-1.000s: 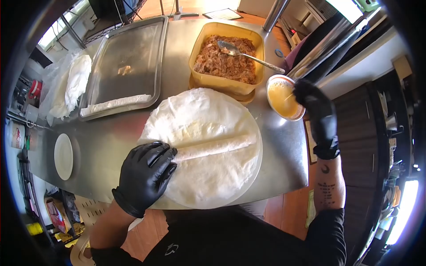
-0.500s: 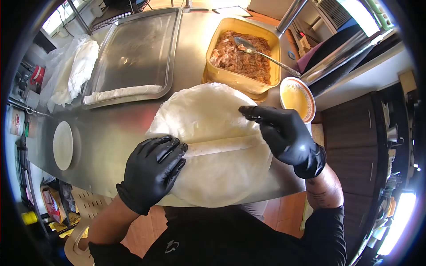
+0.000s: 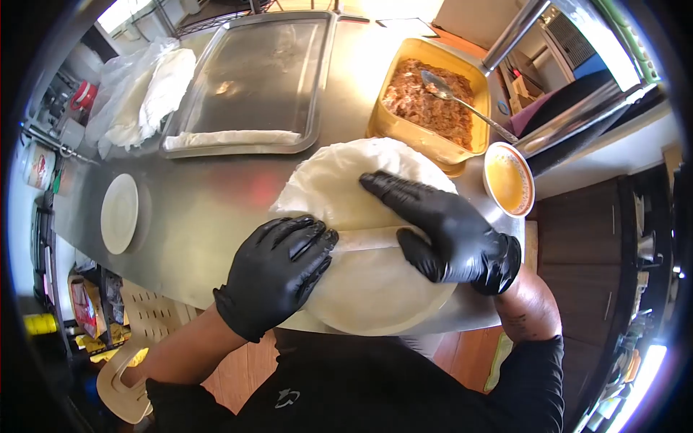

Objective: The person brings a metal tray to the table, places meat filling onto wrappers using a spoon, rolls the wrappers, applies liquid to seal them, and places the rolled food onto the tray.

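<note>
A round white wrapper sheet (image 3: 375, 289) lies on a round board at the table's front edge, with a thin pale roll (image 3: 368, 239) across its middle. My left hand (image 3: 278, 270), black-gloved, rests on the roll's left end, fingers spread a little. Over the right part of the roll lies my right hand (image 3: 447, 234), also gloved, its fingers stretched towards the upper sheet and its thumb apart. The bowl of yellow liquid (image 3: 508, 180) stands beyond it at the right. A yellow tub (image 3: 476, 115) of ground filling, with a spoon (image 3: 462, 101) across it, is behind the sheet.
A metal tray (image 3: 253, 79) holding one white roll (image 3: 234, 138) sits at the back left. Beside it are more wrappers (image 3: 167, 86) in plastic. An oval-looking white plate (image 3: 119, 213) lies at the left. Steel posts (image 3: 514, 32) rise at the right.
My right hand has come from the yellow liquid bowl leftwards onto the sheet, its fingers now flat over the upper part. My left hand stays at the roll's left end. The view has shifted.
</note>
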Motion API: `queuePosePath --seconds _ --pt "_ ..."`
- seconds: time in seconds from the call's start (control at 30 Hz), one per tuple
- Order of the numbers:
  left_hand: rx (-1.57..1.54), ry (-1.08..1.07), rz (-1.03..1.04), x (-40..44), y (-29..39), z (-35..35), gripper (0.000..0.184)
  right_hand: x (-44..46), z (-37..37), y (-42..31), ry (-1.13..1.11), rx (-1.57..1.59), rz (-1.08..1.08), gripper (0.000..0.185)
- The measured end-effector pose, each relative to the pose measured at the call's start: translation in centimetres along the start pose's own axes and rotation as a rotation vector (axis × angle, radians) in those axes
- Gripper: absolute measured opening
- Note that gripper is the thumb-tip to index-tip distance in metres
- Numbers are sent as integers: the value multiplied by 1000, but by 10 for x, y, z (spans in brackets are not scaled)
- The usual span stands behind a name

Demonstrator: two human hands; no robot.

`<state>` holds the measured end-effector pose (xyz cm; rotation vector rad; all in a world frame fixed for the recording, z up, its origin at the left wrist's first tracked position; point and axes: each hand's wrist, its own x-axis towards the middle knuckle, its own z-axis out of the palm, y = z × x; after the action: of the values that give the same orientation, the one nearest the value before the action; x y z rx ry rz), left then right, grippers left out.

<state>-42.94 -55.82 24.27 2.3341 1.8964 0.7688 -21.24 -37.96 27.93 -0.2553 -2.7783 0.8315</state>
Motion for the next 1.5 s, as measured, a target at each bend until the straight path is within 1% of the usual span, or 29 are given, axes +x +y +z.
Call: queuePosePath --seconds 0.07,0.1,0.13,0.2,0.23,0.27,0.3,0.33,0.37,0.4,0.43,0.47,0.53,0.57,0.63,0.67,0.7,0.77,0.83,0.87,0.93,0.97,1.1,1.2,1.3,1.37,1.4,1.5 --pt "-1 -2 3 0 0 0 36 11 19 -10 -73 210 -110 62" --pt "6 0 14 0 0 0 35 17 29 -9 -166 246 -89 64" --pt "11 0 21 -1 -1 1 35 19 27 -7 -163 250 -100 64" --pt "16 23 15 -1 -1 6 33 26 19 -3 -21 -50 -70 66" --pt "-2 32 31 -2 -1 8 30 33 14 -11 -23 -5 -100 65" --pt "-8 40 39 -4 -3 8 28 33 20 -17 -69 115 -100 65" --pt "-29 -21 56 -4 -6 6 25 33 26 -18 -125 115 -86 65" --pt "-31 1 61 -6 -7 11 23 33 33 -15 -182 115 -90 65" --pt "-71 -29 22 -7 -6 12 25 28 31 -12 -121 77 -45 64" --pt "-87 83 30 -8 -5 15 27 24 24 -10 -62 39 1 62" --pt "-56 84 34 -10 -5 15 31 15 14 -10 55 -39 20 58" --pt "10 27 37 -11 -5 13 32 5 7 -13 181 -122 58 54" --pt "-19 -8 -4 -10 -1 6 36 -16 3 -28 183 -125 171 48" --pt "-39 -11 31 -4 4 8 36 -26 10 -27 157 -215 131 48" --pt "-50 146 44 4 18 15 41 -35 26 -31 114 -333 142 51" --pt "-23 96 71 9 25 15 46 -37 33 -29 116 -358 142 50" --pt "-66 59 62 14 28 21 44 -35 31 -30 110 -353 161 48" --pt "-87 1 51 17 31 26 41 -37 36 -31 172 -338 162 45" --pt "-70 2 34 20 32 25 36 -41 42 -25 234 -329 142 41" --pt "-76 -6 53 22 32 25 36 -43 44 -22 262 -328 117 40" --pt "-84 -22 8 22 29 24 34 -42 49 -20 277 -321 131 38" --pt "-78 -17 17 23 28 25 32 -41 49 -19 290 -309 128 36" --pt "-83 -42 -1 25 25 25 33 -39 48 -18 285 -310 168 32" --pt "-80 -42 -6 28 22 26 33 -36 42 -18 272 -341 144 30" --pt "-65 -37 24 27 19 26 34 -35 42 -18 290 -306 141 29" --pt "-63 -72 17 30 17 25 27 -34 45 -10 299 -299 136 26" --pt "-63 -73 16 32 17 24 27 -33 44 -7 299 -298 136 26" --pt "-12 -12 15 34 27 9 43 -29 38 2 245 -250 131 22"
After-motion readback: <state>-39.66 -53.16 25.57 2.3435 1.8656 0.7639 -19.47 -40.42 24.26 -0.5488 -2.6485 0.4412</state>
